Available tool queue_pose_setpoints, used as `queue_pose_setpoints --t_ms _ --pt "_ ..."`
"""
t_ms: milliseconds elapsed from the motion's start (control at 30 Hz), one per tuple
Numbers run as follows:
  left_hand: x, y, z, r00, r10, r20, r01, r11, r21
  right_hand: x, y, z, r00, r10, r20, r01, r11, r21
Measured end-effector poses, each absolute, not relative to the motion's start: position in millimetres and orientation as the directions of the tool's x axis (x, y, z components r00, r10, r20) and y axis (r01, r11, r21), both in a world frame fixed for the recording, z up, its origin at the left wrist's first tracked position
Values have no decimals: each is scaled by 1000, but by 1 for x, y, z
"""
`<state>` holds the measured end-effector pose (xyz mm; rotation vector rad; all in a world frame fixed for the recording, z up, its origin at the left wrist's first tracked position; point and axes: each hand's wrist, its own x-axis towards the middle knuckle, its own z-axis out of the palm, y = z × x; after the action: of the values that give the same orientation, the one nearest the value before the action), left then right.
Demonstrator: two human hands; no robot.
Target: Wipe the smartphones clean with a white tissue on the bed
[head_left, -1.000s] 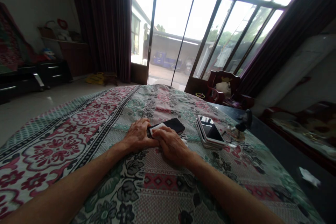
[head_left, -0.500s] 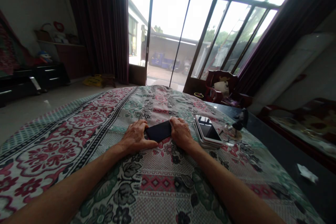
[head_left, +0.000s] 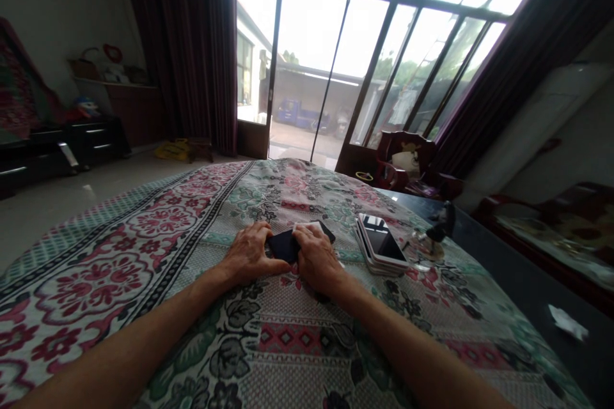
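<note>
A dark smartphone (head_left: 282, 247) lies screen up on the patterned tablecloth (head_left: 288, 307). My left hand (head_left: 248, 250) grips its left end, the thumb along the near edge and the fingers at the far edge. Across the middle of the screen, my right hand (head_left: 317, 260) presses down with a thin white cloth or tissue (head_left: 314, 227) under its fingers. Part of the phone is hidden by this hand, and its right end shows beyond the cloth. To the right, apart from both hands, is a stack of devices with a white-framed one (head_left: 382, 238) on top.
A small dark object on a clear base (head_left: 439, 227) stands right of the stack. Crumpled white paper (head_left: 568, 321) lies on the dark surface (head_left: 518, 281) at the right. Beyond the table are a wooden chair (head_left: 407, 156), glass doors and dark curtains (head_left: 180, 45).
My right hand has moved left from the phone's right end onto the middle of its screen. More of the white cloth shows now. My left hand keeps its grip.
</note>
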<state>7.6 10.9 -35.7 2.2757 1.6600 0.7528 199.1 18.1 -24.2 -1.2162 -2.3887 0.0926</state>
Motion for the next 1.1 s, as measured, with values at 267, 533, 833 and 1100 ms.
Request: queue_pose_setpoints --t_ms 267,533,833,1100 --pt "7 12 -37 229 932 280 816 -341 467 186 3 -19 -667 642 378 529 765 -367" --pt "7 11 -37 227 935 273 816 -336 471 215 44 -18 -442 824 355 782 548 -298" --pt "6 12 -40 217 925 311 806 -350 477 226 39 -13 -161 947 278 955 221 -198" --pt "8 11 -38 229 928 295 831 -344 437 199 6 -17 -515 796 318 759 596 -262"
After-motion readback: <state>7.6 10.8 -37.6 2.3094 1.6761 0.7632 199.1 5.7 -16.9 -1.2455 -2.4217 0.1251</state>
